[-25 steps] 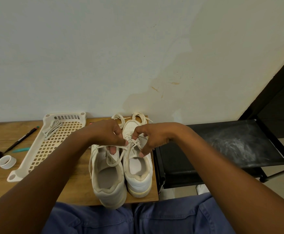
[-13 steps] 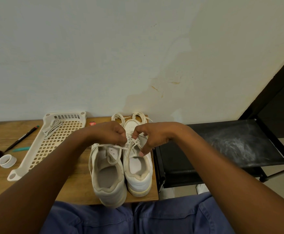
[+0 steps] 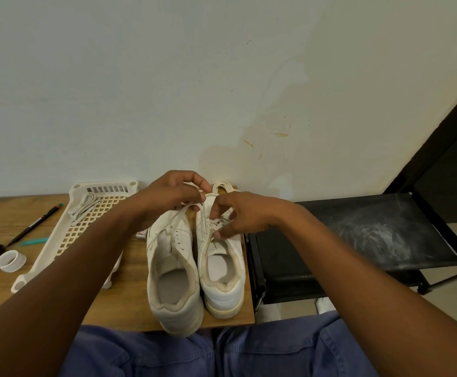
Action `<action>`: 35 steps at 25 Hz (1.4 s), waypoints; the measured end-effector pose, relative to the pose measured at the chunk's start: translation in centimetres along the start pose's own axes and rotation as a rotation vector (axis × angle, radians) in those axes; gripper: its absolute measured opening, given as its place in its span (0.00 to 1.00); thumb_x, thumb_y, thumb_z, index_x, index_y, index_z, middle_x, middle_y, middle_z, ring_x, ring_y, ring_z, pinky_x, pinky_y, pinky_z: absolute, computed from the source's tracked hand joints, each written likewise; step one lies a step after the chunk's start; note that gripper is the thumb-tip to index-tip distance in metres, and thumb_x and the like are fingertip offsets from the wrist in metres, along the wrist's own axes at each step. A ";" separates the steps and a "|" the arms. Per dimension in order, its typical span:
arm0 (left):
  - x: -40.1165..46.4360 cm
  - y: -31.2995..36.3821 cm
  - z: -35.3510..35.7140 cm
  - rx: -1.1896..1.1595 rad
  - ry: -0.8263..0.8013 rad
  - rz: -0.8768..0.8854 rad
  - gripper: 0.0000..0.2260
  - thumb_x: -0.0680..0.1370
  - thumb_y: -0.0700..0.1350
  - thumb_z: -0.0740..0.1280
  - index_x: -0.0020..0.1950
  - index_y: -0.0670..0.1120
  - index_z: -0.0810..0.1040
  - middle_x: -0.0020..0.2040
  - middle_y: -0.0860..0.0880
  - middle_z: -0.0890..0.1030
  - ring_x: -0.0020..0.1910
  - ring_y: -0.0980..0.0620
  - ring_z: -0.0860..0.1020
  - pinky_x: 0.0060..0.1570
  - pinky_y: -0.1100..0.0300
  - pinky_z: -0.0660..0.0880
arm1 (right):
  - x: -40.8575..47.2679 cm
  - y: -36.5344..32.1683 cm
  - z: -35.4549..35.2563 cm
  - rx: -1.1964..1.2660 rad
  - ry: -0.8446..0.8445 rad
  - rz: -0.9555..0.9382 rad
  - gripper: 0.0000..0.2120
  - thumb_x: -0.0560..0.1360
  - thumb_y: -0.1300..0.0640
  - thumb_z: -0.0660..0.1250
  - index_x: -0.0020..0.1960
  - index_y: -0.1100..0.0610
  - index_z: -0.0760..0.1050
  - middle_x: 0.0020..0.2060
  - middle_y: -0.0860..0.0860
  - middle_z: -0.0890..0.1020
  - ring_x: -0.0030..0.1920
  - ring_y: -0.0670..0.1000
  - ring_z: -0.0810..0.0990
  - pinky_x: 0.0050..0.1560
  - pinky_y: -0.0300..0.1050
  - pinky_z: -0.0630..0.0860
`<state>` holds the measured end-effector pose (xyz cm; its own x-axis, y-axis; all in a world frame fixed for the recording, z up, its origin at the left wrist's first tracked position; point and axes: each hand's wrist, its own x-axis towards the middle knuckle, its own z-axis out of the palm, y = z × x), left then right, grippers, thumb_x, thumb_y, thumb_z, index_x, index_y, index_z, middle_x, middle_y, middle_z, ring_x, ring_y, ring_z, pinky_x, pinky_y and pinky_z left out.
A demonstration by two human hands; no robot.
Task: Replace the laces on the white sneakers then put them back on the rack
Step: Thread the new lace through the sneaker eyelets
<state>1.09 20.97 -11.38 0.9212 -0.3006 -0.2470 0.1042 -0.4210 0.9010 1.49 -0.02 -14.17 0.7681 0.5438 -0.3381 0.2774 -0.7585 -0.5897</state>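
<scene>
- Two sneakers (image 3: 194, 268) stand side by side on the table (image 3: 129, 300), heels toward the person.
- Left hand (image 3: 167, 200) is raised over the toes, fingers curled, pinching a lace (image 3: 179, 216) that runs taut down to the right shoe's eyelets.
- Right hand (image 3: 238, 216) rests on the right shoe, fingertips pinching the lace at the eyelets.
- Step in hand, by my reading: lacing the right shoe.
- Next move calls for feeding the end through the following eyelet and drawing out slack evenly.
- More laces (image 3: 83, 206) lie in the tray (image 3: 45, 257); the black rack (image 3: 358, 240) waits just beside the table.
</scene>
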 end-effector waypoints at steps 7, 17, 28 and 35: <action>-0.1 0.6 -0.4 -0.199 0.058 0.111 0.06 0.78 0.39 0.67 0.52 0.46 0.82 0.36 0.44 0.78 0.38 0.48 0.77 0.46 0.52 0.73 | 0.0 -1.9 -0.3 0.537 0.205 -0.195 0.08 0.78 0.62 0.73 0.55 0.65 0.83 0.52 0.60 0.87 0.57 0.59 0.85 0.64 0.54 0.79; -0.1 0.6 -1.5 -0.531 0.306 0.130 0.09 0.82 0.36 0.60 0.51 0.46 0.79 0.31 0.50 0.72 0.36 0.51 0.73 0.48 0.54 0.72 | -0.6 -1.6 -2.0 1.007 0.504 -0.082 0.17 0.82 0.47 0.67 0.40 0.57 0.75 0.30 0.53 0.77 0.33 0.52 0.75 0.46 0.50 0.76; -0.4 0.9 -1.0 -0.551 0.231 0.187 0.08 0.79 0.33 0.65 0.49 0.42 0.82 0.34 0.46 0.79 0.36 0.51 0.78 0.47 0.55 0.77 | 0.8 -0.6 -0.7 0.545 0.501 -0.088 0.10 0.81 0.55 0.70 0.47 0.59 0.86 0.42 0.49 0.87 0.42 0.47 0.84 0.52 0.44 0.81; -1.2 1.5 -0.8 -0.614 0.101 0.276 0.17 0.79 0.28 0.59 0.63 0.39 0.80 0.58 0.39 0.85 0.60 0.43 0.83 0.62 0.56 0.80 | 0.0 -0.4 -0.9 0.328 0.262 0.107 0.26 0.72 0.42 0.78 0.64 0.50 0.72 0.54 0.48 0.79 0.53 0.48 0.80 0.53 0.47 0.80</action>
<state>0.43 21.36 -9.49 0.9720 -0.2331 0.0290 0.0263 0.2307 0.9727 1.92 -0.02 -13.27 0.9148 0.3268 -0.2372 0.0230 -0.6285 -0.7774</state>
